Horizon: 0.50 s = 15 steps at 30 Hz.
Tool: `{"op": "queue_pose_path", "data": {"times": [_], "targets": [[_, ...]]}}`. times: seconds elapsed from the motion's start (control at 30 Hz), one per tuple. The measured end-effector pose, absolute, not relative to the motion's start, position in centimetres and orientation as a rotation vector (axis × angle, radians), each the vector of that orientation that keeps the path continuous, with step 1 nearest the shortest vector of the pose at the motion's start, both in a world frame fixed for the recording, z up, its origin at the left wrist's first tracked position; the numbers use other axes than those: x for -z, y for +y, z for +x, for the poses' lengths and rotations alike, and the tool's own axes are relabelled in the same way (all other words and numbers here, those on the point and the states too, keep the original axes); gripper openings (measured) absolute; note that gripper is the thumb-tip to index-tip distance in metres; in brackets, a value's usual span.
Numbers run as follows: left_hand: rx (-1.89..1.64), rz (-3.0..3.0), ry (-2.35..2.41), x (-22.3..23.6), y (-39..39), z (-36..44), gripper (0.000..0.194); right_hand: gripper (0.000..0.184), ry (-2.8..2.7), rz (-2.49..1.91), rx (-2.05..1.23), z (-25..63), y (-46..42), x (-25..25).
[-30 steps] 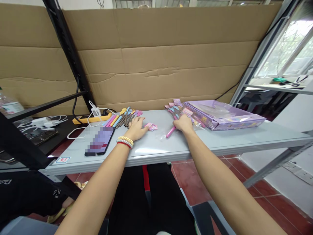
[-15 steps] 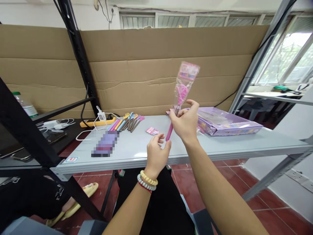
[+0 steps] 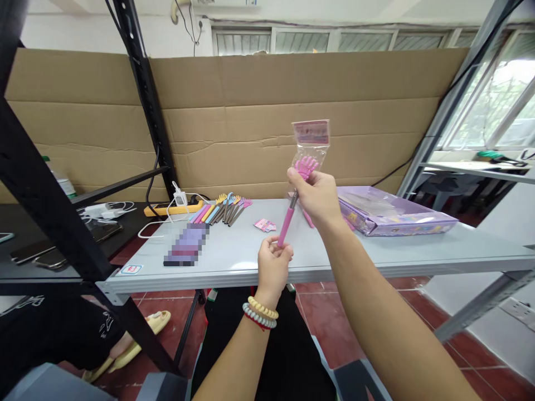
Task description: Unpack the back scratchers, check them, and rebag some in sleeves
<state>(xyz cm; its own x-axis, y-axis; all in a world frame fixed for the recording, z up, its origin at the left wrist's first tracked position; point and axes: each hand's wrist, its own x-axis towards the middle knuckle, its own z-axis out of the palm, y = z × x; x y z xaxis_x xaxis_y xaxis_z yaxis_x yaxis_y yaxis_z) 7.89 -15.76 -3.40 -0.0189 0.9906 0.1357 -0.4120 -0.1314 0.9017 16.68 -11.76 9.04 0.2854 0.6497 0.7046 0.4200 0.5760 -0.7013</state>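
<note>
A pink back scratcher (image 3: 286, 225) with a hand-shaped head is held upright at a slant above the table's front. My right hand (image 3: 316, 197) is closed around its metal shaft just below the head. Over the head sits a clear plastic bag (image 3: 312, 136) with a pink printed header. My left hand (image 3: 273, 266) pinches the bottom end of the pink handle. Small pink printed cards (image 3: 264, 225) lie on the table behind my left hand. Another pink handle (image 3: 308, 219) shows partly behind my right hand.
Several colourful back scratchers (image 3: 229, 210) lie in a row at the left of the white table (image 3: 234, 250). A pixelated phone-like item (image 3: 186, 245) is in front of them. The purple box (image 3: 401, 217) stands right. A yellow power strip (image 3: 173, 209) and cables are at back left.
My left hand has taken hold of the handle's lower end. My right hand now grips nearer the head, and the bagged scratcher sits lower, with the bag closer to my fingers.
</note>
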Motion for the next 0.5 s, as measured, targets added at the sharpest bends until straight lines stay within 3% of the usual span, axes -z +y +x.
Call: {"op": "queue_pose_path", "data": {"times": [0.17,0.4,0.5], "targets": [[-1.392,1.099,0.855,2.9,-15.4,7.8,0.025,0.038,-1.364,-0.870,-0.239,17.1,-11.3,-11.4],[-1.329,1.193,0.779,2.4,-15.2,8.6,0.037,0.021,-1.315,-0.785,-0.310,16.3,-11.2,-12.3],[-1.306,1.228,0.774,2.4,-15.1,8.9,0.028,0.016,-1.287,-0.782,-0.335,16.4,-11.1,-12.8]]}}
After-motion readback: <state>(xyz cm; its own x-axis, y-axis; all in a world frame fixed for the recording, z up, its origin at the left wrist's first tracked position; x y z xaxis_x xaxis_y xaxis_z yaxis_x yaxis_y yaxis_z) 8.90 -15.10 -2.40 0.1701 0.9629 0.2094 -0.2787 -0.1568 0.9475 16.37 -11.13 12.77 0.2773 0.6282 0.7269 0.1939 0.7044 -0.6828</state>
